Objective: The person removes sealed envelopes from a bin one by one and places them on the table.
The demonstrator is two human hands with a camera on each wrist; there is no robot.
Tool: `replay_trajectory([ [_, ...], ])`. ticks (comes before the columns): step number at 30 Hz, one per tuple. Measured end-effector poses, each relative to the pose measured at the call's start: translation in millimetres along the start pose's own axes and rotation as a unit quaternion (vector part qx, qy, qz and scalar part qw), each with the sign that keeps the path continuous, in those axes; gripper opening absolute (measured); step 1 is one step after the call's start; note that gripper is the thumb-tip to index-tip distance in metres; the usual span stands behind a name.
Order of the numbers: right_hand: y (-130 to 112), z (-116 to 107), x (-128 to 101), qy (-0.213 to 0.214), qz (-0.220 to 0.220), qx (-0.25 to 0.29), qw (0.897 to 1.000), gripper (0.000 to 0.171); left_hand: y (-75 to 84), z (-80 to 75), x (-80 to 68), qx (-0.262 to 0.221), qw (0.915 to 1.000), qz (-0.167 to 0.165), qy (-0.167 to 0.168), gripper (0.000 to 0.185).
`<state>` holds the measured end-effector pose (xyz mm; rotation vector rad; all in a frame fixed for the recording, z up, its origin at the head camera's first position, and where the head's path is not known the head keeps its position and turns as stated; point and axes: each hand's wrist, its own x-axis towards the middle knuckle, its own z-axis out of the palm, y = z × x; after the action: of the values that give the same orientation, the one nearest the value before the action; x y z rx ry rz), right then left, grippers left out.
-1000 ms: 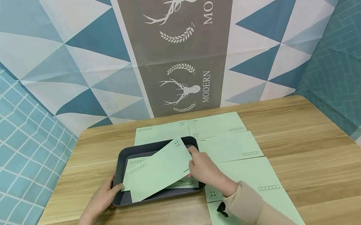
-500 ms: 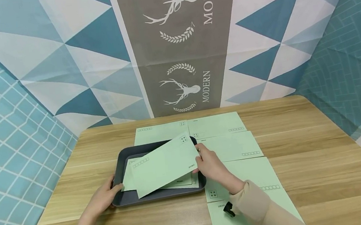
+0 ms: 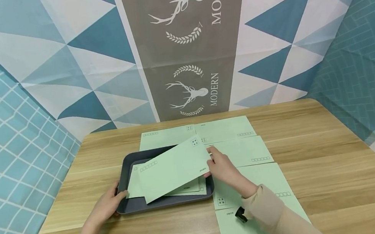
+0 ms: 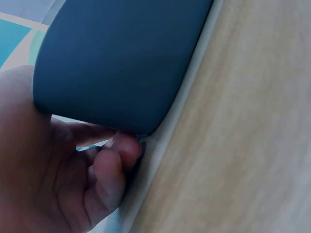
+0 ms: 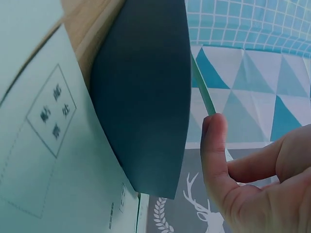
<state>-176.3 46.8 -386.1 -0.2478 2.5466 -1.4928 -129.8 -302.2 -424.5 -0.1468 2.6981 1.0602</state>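
A dark grey tray [image 3: 162,203] lies on the table, with several pale green envelopes [image 3: 133,185] inside. At its left end my left hand [image 3: 104,205] grips the rim, thumb over the top and fingers below, as the dark tray wall [image 4: 116,58] beside the hand [image 4: 63,160] shows in the left wrist view. My right hand [image 3: 223,167] pinches the right end of another green envelope [image 3: 174,168], held tilted above the tray. In the right wrist view, the hand [image 5: 257,189] pinches the envelope's thin edge [image 5: 204,90] above the tray's outer wall [image 5: 146,97].
Green envelopes lie flat behind the tray [image 3: 169,136] and in a column on its right [image 3: 238,153], some under my right forearm. The wooden table [image 3: 318,164] extends right and left. Behind it hangs a patterned cloth [image 3: 184,55].
My right hand has moved right and slightly up with the pinched envelope, sliding it over the envelopes in the tray. My left hand has stayed on the tray's rim.
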Motion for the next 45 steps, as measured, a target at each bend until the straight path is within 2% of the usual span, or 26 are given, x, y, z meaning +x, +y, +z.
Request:
replay_trajectory([
  [15,2.8,-18.2,6.2,0.030,0.033,0.006,0.999,0.037,1.9,-1.2,0.4,-0.005,1.0000,-0.005,0.000,0.066],
  [21,7.7,-26.3,9.2,0.034,0.024,0.007,0.999,0.034,1.8,-0.4,0.2,-0.013,0.9999,-0.002,-0.001,0.065],
  [29,14.4,-42.5,10.3,0.041,0.006,-0.032,0.999,0.034,1.4,0.2,-0.1,-0.016,0.9999,0.002,0.001,0.064],
  [34,19.5,-53.5,11.3,0.044,0.007,-0.049,0.998,0.037,1.0,-0.1,0.8,-0.016,0.9999,0.001,0.002,0.065],
  [45,34.5,-80.1,15.2,0.062,0.020,-0.051,0.997,0.039,-1.2,1.0,-0.3,-0.024,0.9997,0.004,0.001,0.064],
])
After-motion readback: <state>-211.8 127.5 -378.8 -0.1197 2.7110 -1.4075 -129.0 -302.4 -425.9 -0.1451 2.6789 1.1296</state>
